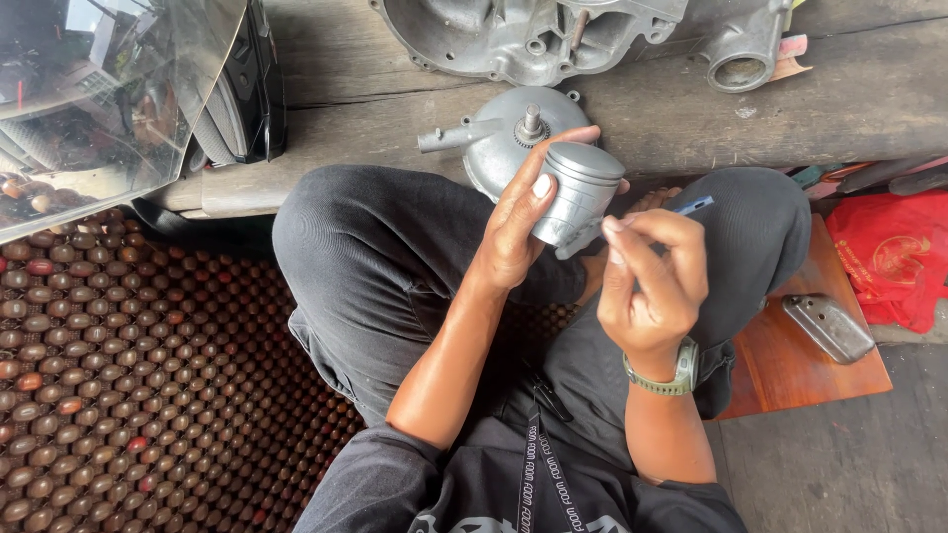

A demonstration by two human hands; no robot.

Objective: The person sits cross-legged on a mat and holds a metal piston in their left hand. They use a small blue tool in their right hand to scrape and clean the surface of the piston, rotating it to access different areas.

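Currently gripped in the left hand [513,232]: a grey metal piston [578,192], crown tilted up and away, thumb across the near side of the skirt, fingers [568,138] wrapped over the far side. Held above the lap, between the two raised knees in dark trousers [385,257].

Just right of the piston: right hand [652,281], closed in a pinch around a thin blue-tipped tool [691,205]. Tool tip projecting past the fingertips, up and to the right. Forefinger and thumb lying close against the lower edge of the piston skirt; contact between tool and piston not discernible. Green wristwatch [671,375] worn below this hand.

Directly behind the left hand: a round grey engine cover [494,138] with a central shaft and a side spigot, resting on the edge of a wooden bench [869,99]. Farther beyond, on the same bench: a larger aluminium crankcase [523,35] and a smaller cast housing with a round bore [741,49].

Right of the right hand, well apart: a small metal cover [828,326] on a reddish wooden board [790,370], with a red bag [889,257] past it. Left of the left forearm: a beaded seat mat [128,385].
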